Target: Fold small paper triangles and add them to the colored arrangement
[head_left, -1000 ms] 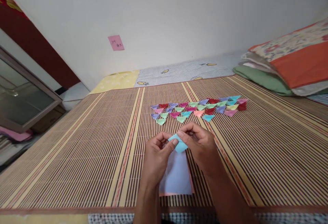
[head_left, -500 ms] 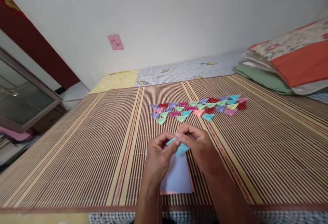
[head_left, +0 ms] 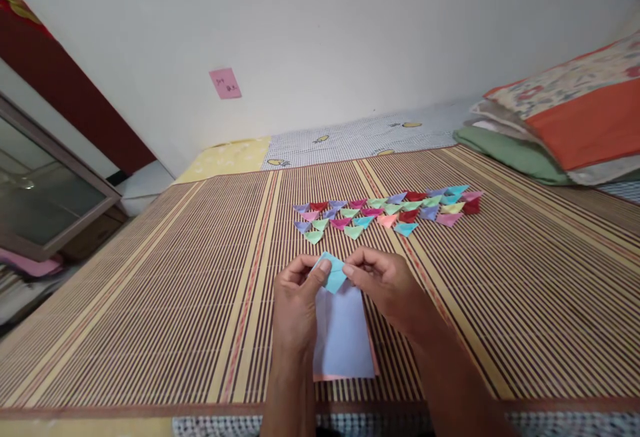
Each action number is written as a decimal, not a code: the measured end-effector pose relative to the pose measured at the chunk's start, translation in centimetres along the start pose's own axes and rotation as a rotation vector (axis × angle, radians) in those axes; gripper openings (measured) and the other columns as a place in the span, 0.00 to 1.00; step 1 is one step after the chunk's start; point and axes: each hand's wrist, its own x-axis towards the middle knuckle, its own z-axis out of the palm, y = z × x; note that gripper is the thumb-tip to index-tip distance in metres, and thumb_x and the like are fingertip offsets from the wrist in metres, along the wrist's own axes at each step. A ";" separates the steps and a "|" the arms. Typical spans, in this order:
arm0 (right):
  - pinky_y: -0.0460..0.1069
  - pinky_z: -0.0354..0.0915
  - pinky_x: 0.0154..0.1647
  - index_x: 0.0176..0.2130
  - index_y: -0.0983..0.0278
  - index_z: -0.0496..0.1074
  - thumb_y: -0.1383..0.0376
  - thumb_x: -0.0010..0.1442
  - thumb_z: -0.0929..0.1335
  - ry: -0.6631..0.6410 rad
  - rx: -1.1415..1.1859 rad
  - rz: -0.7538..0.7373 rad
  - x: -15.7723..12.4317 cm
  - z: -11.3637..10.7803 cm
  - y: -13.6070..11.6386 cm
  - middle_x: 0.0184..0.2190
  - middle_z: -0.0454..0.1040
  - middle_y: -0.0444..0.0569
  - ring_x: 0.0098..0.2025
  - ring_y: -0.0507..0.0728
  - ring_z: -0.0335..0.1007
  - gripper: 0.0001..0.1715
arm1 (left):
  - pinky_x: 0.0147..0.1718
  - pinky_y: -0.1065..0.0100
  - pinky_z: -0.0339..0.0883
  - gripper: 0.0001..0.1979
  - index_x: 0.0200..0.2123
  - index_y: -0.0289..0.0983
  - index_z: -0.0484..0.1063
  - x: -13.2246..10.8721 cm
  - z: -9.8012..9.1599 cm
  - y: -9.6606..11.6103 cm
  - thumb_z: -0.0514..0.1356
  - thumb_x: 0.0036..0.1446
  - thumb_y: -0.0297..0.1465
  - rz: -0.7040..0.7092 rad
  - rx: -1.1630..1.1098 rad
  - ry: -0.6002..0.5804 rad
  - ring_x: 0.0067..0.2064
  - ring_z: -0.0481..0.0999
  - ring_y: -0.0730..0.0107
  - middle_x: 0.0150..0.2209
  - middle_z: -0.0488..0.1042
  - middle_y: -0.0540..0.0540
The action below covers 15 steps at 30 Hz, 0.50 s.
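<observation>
Between my two hands is a small folded piece of light blue paper, its creases showing and one corner pointing down. My left hand pinches its left side, thumb on the front face. At its right edge, my right hand grips with thumb and fingertips. Below the hands lies a stack of paper sheets, lavender on top with an orange edge showing beneath. Beyond them, several small folded paper triangles in many colours are laid in rows.
A striped bamboo mat covers the bed. At the right rests a pile of folded bedding. A pink note is stuck to the white wall. On the left stands a glass-fronted cabinet.
The light blue paper has been turned so its folded face is towards me, and it sits slightly further left. Both hands have moved a little apart around it.
</observation>
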 end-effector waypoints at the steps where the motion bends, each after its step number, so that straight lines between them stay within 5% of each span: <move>1: 0.47 0.60 0.29 0.31 0.63 0.74 0.61 0.62 0.70 0.000 -0.001 -0.011 0.0 0.0 -0.1 0.25 0.72 0.42 0.28 0.52 0.65 0.10 | 0.31 0.73 0.62 0.10 0.28 0.35 0.78 0.0 0.0 0.0 0.73 0.49 0.34 -0.006 -0.010 -0.004 0.29 0.69 0.75 0.26 0.75 0.51; 9: 0.47 0.61 0.31 0.31 0.62 0.74 0.63 0.63 0.70 0.040 -0.094 -0.122 0.0 -0.1 -0.2 0.25 0.71 0.42 0.29 0.52 0.67 0.09 | 0.32 0.71 0.63 0.12 0.27 0.34 0.79 0.0 0.3 0.1 0.74 0.48 0.36 -0.031 -0.028 -0.033 0.29 0.69 0.74 0.25 0.74 0.50; 15: 0.47 0.61 0.30 0.29 0.62 0.72 0.65 0.62 0.69 0.055 -0.161 -0.157 0.1 -0.2 -0.5 0.24 0.70 0.41 0.28 0.52 0.65 0.09 | 0.32 0.71 0.62 0.12 0.27 0.35 0.78 -0.1 0.2 0.0 0.68 0.57 0.38 0.009 0.004 -0.063 0.30 0.67 0.73 0.25 0.71 0.51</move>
